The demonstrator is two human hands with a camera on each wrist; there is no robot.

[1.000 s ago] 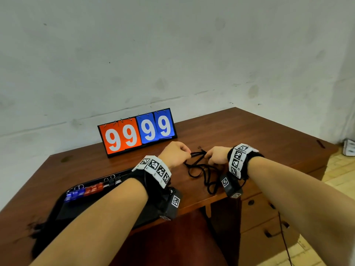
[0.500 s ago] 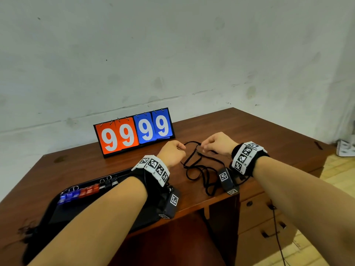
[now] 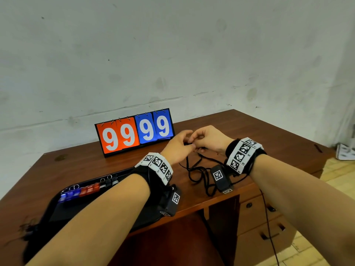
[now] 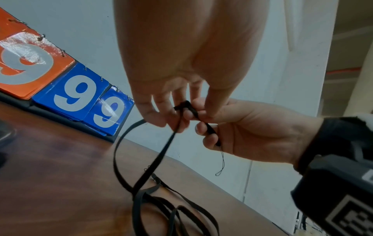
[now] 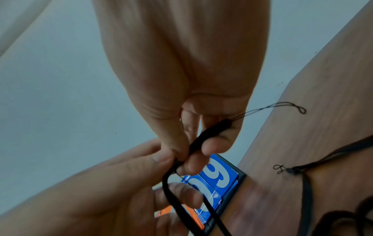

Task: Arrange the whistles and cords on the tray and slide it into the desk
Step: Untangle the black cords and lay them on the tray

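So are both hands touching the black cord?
Touching. The left wrist view shows the left hand and the right hand both pinching the black cord near its end, fingertips pressed on it.

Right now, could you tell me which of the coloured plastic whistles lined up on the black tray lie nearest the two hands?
The black whistles, at the row's right end; the red whistles sit mid-row and the blue whistles farthest left.

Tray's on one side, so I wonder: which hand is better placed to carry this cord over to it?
Left, probably. The tray lies under the left forearm, and the left hand already pinches the cord.
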